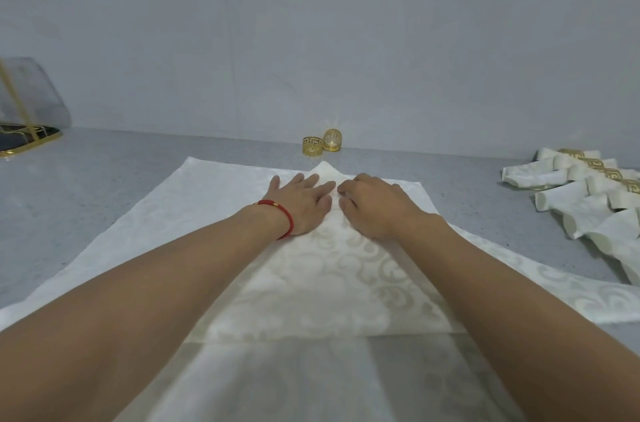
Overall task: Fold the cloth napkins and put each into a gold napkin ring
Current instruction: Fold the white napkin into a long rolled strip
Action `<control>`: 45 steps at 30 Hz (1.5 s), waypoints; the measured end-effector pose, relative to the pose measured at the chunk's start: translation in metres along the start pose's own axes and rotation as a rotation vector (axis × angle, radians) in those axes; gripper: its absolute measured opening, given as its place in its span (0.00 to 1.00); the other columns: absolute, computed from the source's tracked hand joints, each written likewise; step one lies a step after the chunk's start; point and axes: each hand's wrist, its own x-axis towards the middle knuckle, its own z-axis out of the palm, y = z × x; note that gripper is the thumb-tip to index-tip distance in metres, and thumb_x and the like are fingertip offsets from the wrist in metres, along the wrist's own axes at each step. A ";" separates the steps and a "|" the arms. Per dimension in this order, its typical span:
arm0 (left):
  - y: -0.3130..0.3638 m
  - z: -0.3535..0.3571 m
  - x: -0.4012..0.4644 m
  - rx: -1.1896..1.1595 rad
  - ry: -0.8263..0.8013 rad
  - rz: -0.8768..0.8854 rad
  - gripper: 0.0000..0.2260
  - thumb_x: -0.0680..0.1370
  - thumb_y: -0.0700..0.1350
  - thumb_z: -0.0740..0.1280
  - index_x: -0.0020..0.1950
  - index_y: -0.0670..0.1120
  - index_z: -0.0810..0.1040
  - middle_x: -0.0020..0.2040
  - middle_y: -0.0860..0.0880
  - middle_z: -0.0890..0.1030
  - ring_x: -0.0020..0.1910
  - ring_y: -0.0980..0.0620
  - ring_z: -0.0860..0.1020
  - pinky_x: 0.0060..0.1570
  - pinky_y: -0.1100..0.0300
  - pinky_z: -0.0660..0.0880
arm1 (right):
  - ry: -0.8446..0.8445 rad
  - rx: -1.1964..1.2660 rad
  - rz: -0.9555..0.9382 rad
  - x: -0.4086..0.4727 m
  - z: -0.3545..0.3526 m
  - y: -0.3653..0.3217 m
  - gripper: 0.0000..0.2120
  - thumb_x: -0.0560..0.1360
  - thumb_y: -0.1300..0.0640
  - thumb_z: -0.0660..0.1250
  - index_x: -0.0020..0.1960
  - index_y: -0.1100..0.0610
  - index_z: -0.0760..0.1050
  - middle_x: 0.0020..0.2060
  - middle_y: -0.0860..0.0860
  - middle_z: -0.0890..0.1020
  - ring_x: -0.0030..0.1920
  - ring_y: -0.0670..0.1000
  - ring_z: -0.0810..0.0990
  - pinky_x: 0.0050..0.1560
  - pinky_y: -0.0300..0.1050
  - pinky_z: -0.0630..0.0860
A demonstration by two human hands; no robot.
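two loose gold metal napkin rings [312,145] [332,140] stand at the tabletop's [138,158] far edge. one white patterned cloth napkin, folded into a triangle [322,269], lies on at least one more flat white cloth [214,186] at the near edge. near the right edge is a heap of rolled white napkins already in gold rings [588,189]; about six show, exact count unclear. two hands [301,200] [374,203].

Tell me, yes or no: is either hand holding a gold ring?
No. Both gold napkin rings sit by the wall, while the left hand and right hand press the napkin.
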 end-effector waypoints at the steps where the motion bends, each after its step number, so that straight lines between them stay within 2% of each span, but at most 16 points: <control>1: -0.001 0.001 0.000 -0.024 -0.007 -0.003 0.23 0.84 0.55 0.42 0.81 0.60 0.50 0.82 0.52 0.49 0.81 0.50 0.46 0.76 0.38 0.41 | 0.006 -0.006 0.007 0.002 -0.001 -0.001 0.18 0.84 0.50 0.52 0.66 0.53 0.75 0.61 0.53 0.76 0.63 0.58 0.75 0.58 0.55 0.70; 8: -0.003 0.009 0.001 -0.045 0.021 0.006 0.24 0.83 0.56 0.41 0.81 0.61 0.47 0.82 0.53 0.47 0.81 0.51 0.44 0.77 0.40 0.42 | 0.108 0.035 0.154 0.051 -0.011 -0.009 0.12 0.83 0.56 0.59 0.62 0.57 0.78 0.61 0.54 0.79 0.63 0.58 0.76 0.61 0.54 0.72; 10: -0.002 0.008 0.000 -0.049 0.043 0.012 0.24 0.84 0.55 0.41 0.81 0.60 0.48 0.82 0.53 0.49 0.81 0.52 0.45 0.77 0.40 0.42 | 0.127 0.057 0.220 0.068 -0.006 -0.013 0.08 0.82 0.58 0.61 0.55 0.57 0.78 0.56 0.53 0.79 0.62 0.59 0.76 0.58 0.52 0.70; 12: -0.001 0.009 -0.001 -0.073 0.058 0.015 0.23 0.84 0.54 0.43 0.80 0.58 0.51 0.82 0.53 0.51 0.80 0.52 0.48 0.77 0.40 0.43 | 0.131 0.105 0.266 0.080 0.003 -0.015 0.06 0.80 0.59 0.62 0.46 0.55 0.75 0.51 0.53 0.78 0.58 0.59 0.77 0.54 0.51 0.70; 16: -0.002 0.011 0.001 -0.167 0.130 0.007 0.22 0.82 0.55 0.47 0.76 0.56 0.57 0.80 0.52 0.56 0.76 0.54 0.59 0.76 0.40 0.48 | 0.197 0.245 0.276 0.091 0.014 -0.014 0.05 0.78 0.59 0.64 0.48 0.54 0.78 0.52 0.54 0.82 0.52 0.58 0.80 0.51 0.51 0.76; 20: 0.001 0.006 -0.005 -0.287 0.148 -0.044 0.20 0.82 0.54 0.51 0.72 0.50 0.59 0.76 0.53 0.58 0.59 0.53 0.73 0.76 0.44 0.51 | 0.301 0.315 0.254 0.081 0.008 -0.013 0.06 0.75 0.62 0.64 0.43 0.54 0.77 0.45 0.53 0.82 0.45 0.58 0.80 0.40 0.45 0.71; 23: 0.005 -0.003 -0.013 -0.411 0.144 -0.096 0.21 0.81 0.48 0.54 0.73 0.48 0.57 0.75 0.52 0.62 0.50 0.50 0.70 0.76 0.47 0.51 | 0.304 0.294 0.156 0.068 0.002 -0.010 0.08 0.74 0.63 0.65 0.44 0.54 0.81 0.41 0.53 0.83 0.43 0.58 0.81 0.42 0.48 0.78; 25: 0.008 -0.009 -0.016 -0.476 0.136 -0.127 0.24 0.81 0.46 0.54 0.76 0.49 0.54 0.76 0.52 0.62 0.52 0.48 0.67 0.76 0.48 0.54 | 0.314 0.247 0.075 0.058 -0.001 -0.006 0.09 0.74 0.64 0.65 0.44 0.54 0.83 0.39 0.53 0.83 0.42 0.57 0.81 0.44 0.52 0.80; 27: 0.007 -0.011 -0.017 -0.506 0.119 -0.139 0.27 0.81 0.46 0.54 0.79 0.52 0.51 0.79 0.53 0.58 0.64 0.45 0.69 0.77 0.49 0.52 | 0.310 0.247 0.017 0.050 0.000 -0.001 0.10 0.73 0.65 0.66 0.44 0.55 0.84 0.37 0.52 0.84 0.42 0.55 0.80 0.45 0.51 0.80; 29: 0.004 -0.011 -0.014 -0.519 0.089 -0.154 0.28 0.81 0.46 0.54 0.81 0.54 0.49 0.81 0.54 0.54 0.76 0.45 0.60 0.78 0.50 0.50 | 0.289 0.258 -0.010 0.045 0.006 0.002 0.09 0.75 0.66 0.67 0.44 0.57 0.85 0.39 0.52 0.85 0.43 0.55 0.81 0.47 0.51 0.80; 31: 0.003 -0.013 -0.008 -0.499 0.063 -0.163 0.25 0.82 0.46 0.54 0.79 0.54 0.56 0.81 0.52 0.56 0.79 0.45 0.57 0.77 0.50 0.51 | 0.278 0.240 -0.041 0.043 0.013 0.004 0.08 0.74 0.68 0.66 0.46 0.63 0.84 0.43 0.58 0.85 0.46 0.60 0.82 0.49 0.55 0.80; 34: 0.001 -0.021 0.010 -0.450 0.137 -0.171 0.14 0.83 0.46 0.53 0.64 0.51 0.74 0.70 0.47 0.74 0.68 0.44 0.72 0.68 0.51 0.67 | 0.259 0.221 -0.045 0.046 0.021 0.006 0.09 0.71 0.71 0.62 0.47 0.68 0.80 0.48 0.65 0.82 0.49 0.66 0.81 0.48 0.61 0.80; 36: 0.001 -0.024 0.024 -0.415 0.241 -0.200 0.13 0.82 0.47 0.55 0.52 0.50 0.79 0.58 0.45 0.81 0.55 0.43 0.78 0.55 0.52 0.75 | 0.250 0.237 -0.045 0.048 0.022 0.007 0.10 0.70 0.72 0.62 0.47 0.70 0.79 0.50 0.67 0.81 0.50 0.67 0.80 0.48 0.62 0.80; 38: 0.002 -0.022 0.032 -0.357 0.303 -0.233 0.12 0.80 0.46 0.59 0.47 0.49 0.82 0.49 0.45 0.83 0.48 0.43 0.80 0.49 0.52 0.79 | 0.247 0.263 -0.040 0.047 0.023 0.008 0.09 0.71 0.72 0.62 0.47 0.70 0.80 0.50 0.67 0.81 0.50 0.67 0.80 0.50 0.61 0.80; 41: 0.001 -0.018 0.038 -0.319 0.352 -0.260 0.09 0.77 0.42 0.65 0.49 0.49 0.85 0.49 0.48 0.84 0.50 0.44 0.82 0.52 0.50 0.80 | 0.279 0.362 -0.013 0.045 0.021 0.012 0.11 0.74 0.72 0.61 0.48 0.69 0.82 0.51 0.66 0.83 0.53 0.65 0.81 0.55 0.59 0.79; 45: -0.006 -0.018 0.041 -0.425 0.324 -0.252 0.06 0.74 0.41 0.70 0.44 0.52 0.84 0.48 0.53 0.85 0.53 0.48 0.81 0.57 0.50 0.78 | 0.310 0.446 0.081 0.043 0.016 0.013 0.16 0.82 0.62 0.62 0.67 0.59 0.80 0.64 0.57 0.82 0.66 0.57 0.78 0.69 0.49 0.73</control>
